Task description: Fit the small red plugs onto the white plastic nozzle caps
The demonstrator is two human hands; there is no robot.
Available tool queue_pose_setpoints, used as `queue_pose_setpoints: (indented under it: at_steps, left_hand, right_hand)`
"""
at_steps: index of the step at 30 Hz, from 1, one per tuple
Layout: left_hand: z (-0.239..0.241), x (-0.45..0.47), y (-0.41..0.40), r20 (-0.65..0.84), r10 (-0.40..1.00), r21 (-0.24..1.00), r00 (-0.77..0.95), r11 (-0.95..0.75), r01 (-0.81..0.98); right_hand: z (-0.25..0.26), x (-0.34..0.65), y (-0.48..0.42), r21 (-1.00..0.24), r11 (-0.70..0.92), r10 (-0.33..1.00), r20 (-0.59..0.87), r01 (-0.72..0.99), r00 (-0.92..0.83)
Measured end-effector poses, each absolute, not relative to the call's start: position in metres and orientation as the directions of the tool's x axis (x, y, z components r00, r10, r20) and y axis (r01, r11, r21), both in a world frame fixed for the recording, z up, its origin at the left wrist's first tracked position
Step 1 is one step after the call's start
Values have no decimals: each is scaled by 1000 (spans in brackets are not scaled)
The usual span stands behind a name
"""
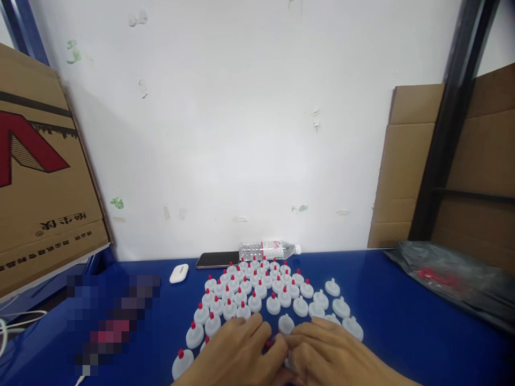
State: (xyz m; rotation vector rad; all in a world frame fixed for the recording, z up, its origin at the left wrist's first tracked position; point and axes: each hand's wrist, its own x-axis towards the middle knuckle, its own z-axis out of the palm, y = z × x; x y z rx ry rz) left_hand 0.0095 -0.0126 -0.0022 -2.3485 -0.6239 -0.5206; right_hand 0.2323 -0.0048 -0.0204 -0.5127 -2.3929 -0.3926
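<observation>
Many white round nozzle caps stand on the blue table. Those in the left and middle rows, such as one white cap (195, 335), have red tips. The right-hand ones, such as a plain cap (340, 307), show bare white spouts. My left hand (241, 348) is closed, fingers curled beside a small spot of red; what it pinches is mostly hidden. My right hand (328, 351) meets it, closed, with a sliver of a white cap showing under its fingers. Just beyond the two hands sits another bare-spouted cap (286, 324).
A clear bottle (270, 250) lies against the wall, beside a dark phone (217, 260) and a white earbud case (179, 273). A cardboard box (44, 161) stands at left; a grey plastic bag (450, 279) lies at right. A blurred patch (112, 327) covers something on the left.
</observation>
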Motion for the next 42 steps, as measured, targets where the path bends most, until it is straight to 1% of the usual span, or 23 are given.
queue_pose_setpoints:
  at_steps: [3, 5, 6, 8, 10, 12, 13, 14, 16, 20, 23, 25, 27, 28, 30, 33, 36, 39, 41, 42]
  left_hand:
    - [-1, 14, -13, 524, 265, -477, 809, -696, 537]
    - [-3, 16, -13, 535, 264, -439, 802, -724, 532]
    - [-4, 17, -12, 554, 262, -400, 790, -748, 529]
    - [-4, 17, -13, 588, 301, -271, 751, -801, 533]
    - [-2, 15, -15, 551, 442, -63, 708, -824, 563]
    - [2, 12, -17, 498, 552, 122, 669, -808, 576]
    - [4, 10, -17, 478, 599, 178, 643, -783, 597]
    - [5, 9, -16, 460, 638, 203, 618, -753, 626]
    - [4, 6, -13, 417, 705, 181, 574, -683, 708]
    - [1, 5, -7, 312, 768, 78, 560, -608, 790]
    - [2, 9, -7, 228, 786, 51, 574, -599, 799]
    - [5, 11, -9, 201, 790, 30, 580, -596, 802]
    - [7, 12, -10, 188, 794, 4, 579, -590, 808]
    - [7, 12, -10, 184, 796, -9, 577, -586, 810]
    - [7, 12, -10, 179, 797, -32, 577, -582, 813]
    - [5, 10, -10, 190, 784, -58, 590, -591, 804]
    - [3, 10, -9, 208, 766, -80, 609, -607, 791]
    - [0, 10, -9, 229, 765, -75, 602, -602, 795]
    - [0, 9, -10, 242, 770, -53, 590, -597, 801]
    - [0, 9, -10, 250, 771, -42, 585, -595, 803]
  right_hand:
    - [-21, 230, -5, 163, 888, 246, 622, 431, -743]
    - [-19, 228, -6, 187, 892, 208, 641, 412, -739]
    - [-17, 228, -6, 196, 892, 188, 657, 407, -730]
    - [-10, 233, -5, 215, 890, 161, 678, 403, -717]
    - [1, 245, 0, 211, 887, 173, 673, 410, -719]
    - [12, 262, 11, 134, 874, 276, 655, 467, -704]
    - [16, 271, 19, 75, 853, 348, 657, 517, -669]
    - [18, 280, 27, 21, 820, 421, 655, 572, -628]
    - [15, 293, 44, -60, 740, 545, 637, 669, -546]
    - [-5, 304, 66, -125, 610, 698, 552, 783, -456]
    - [-16, 306, 69, -198, 547, 793, 434, 814, -427]
    - [-16, 307, 68, -244, 525, 834, 340, 816, -435]
    - [-11, 306, 65, -267, 514, 851, 283, 815, -443]
    - [-7, 305, 63, -269, 518, 849, 279, 812, -449]
    - [3, 303, 58, -265, 553, 824, 317, 790, -470]
    - [14, 299, 53, -259, 622, 762, 419, 739, -494]
    - [10, 298, 52, -221, 656, 719, 473, 722, -509]
    - [-2, 300, 54, -169, 660, 722, 411, 732, -556]
    - [-8, 301, 56, -173, 652, 741, 352, 738, -572]
    - [-9, 301, 56, -188, 647, 747, 349, 739, -566]
